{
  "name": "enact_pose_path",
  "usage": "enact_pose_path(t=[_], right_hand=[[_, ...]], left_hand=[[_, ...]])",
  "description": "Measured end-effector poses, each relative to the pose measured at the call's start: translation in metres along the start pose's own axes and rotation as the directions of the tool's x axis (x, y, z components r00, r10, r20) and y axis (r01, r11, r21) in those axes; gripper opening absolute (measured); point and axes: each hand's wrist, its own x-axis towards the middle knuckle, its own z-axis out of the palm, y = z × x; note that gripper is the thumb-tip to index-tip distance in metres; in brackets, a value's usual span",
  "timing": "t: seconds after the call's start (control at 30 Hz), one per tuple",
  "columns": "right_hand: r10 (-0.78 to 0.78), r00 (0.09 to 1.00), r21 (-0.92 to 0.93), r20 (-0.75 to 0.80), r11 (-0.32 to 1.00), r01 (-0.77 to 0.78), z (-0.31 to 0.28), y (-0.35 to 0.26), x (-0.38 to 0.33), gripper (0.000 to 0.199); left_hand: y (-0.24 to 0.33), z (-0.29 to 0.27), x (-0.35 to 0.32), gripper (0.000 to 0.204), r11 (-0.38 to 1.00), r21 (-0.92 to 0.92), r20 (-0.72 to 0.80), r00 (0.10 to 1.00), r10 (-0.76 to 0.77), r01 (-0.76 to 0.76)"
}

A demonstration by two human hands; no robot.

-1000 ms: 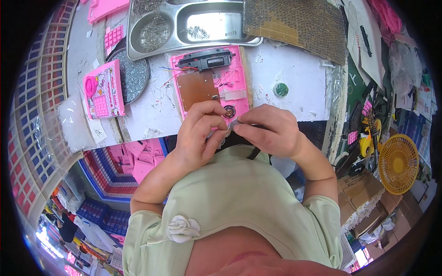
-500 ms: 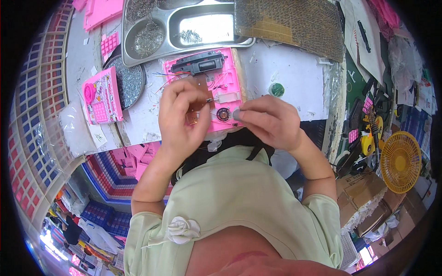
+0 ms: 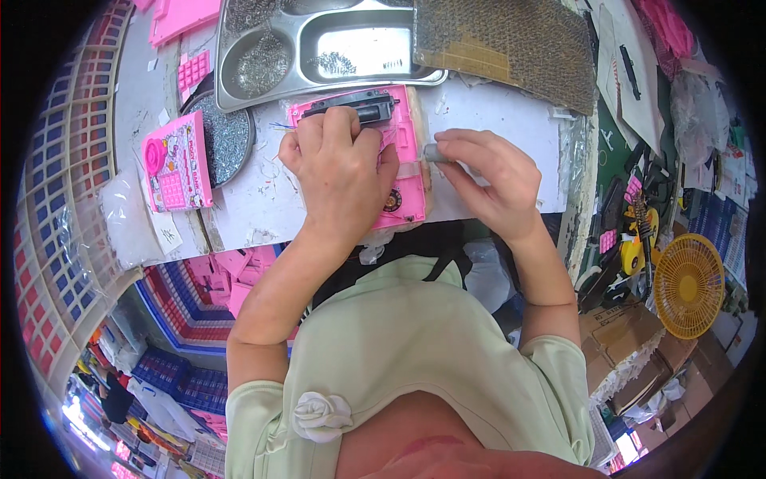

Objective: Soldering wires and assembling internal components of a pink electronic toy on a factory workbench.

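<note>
In front of me a pink plastic housing (image 3: 410, 190) lies on the white work surface, on a pale padded piece. A black plastic mechanism (image 3: 377, 112) is fitted across its far end, and a small round dark part (image 3: 392, 199) sits near its front. My left hand (image 3: 341, 180) covers the housing's left and middle, its fingers curled down; whatever they grip is hidden. Just right of the housing, my right hand (image 3: 496, 180) pinches a short grey cylinder (image 3: 436, 152) between thumb and fingers. Thin coloured wires (image 3: 283, 128) stick out at the housing's left.
A metal compartment tray (image 3: 359, 77) with small metal pieces stands behind the housing, beside a cardboard sheet (image 3: 503, 48). To the left are a pink printed panel (image 3: 177, 164) and a round dish (image 3: 227, 140) of small metal parts. A yellow fan (image 3: 689, 286) stands right.
My left hand has moved forward and right, over the housing, its fingers now curled down. My right hand has moved right and slightly away from me with the grey cylinder.
</note>
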Motion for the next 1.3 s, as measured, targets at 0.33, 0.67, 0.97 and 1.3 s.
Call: enact_pose_path(t=[0.33, 0.67, 0.97, 1.3], right_hand=[[0.072, 0.997, -0.012, 0.039, 0.997, -0.072, 0.000, 0.011, 0.007, 0.032], [0.166, 0.983, -0.026, 0.079, 0.986, -0.164, 0.021, 0.012, 0.013, 0.029], [0.329, 0.927, -0.046, 0.180, 0.944, -0.326, 0.033, 0.020, 0.012, 0.031], [0.375, 0.895, -0.047, 0.241, 0.926, -0.376, 0.031, 0.017, 0.015, 0.028]], left_hand=[[0.003, 0.002, -0.008, 0.010, 1.000, 0.002, -0.006, 1.000, -0.023, 0.023], [-0.024, -0.006, -0.030, 0.021, 0.955, -0.277, 0.004, 0.994, 0.109, -0.104], [-0.029, -0.009, -0.032, 0.021, 0.946, -0.288, 0.022, 0.986, 0.163, -0.150], [-0.030, -0.007, -0.035, 0.025, 0.932, -0.342, 0.037, 0.989, 0.142, -0.121]])
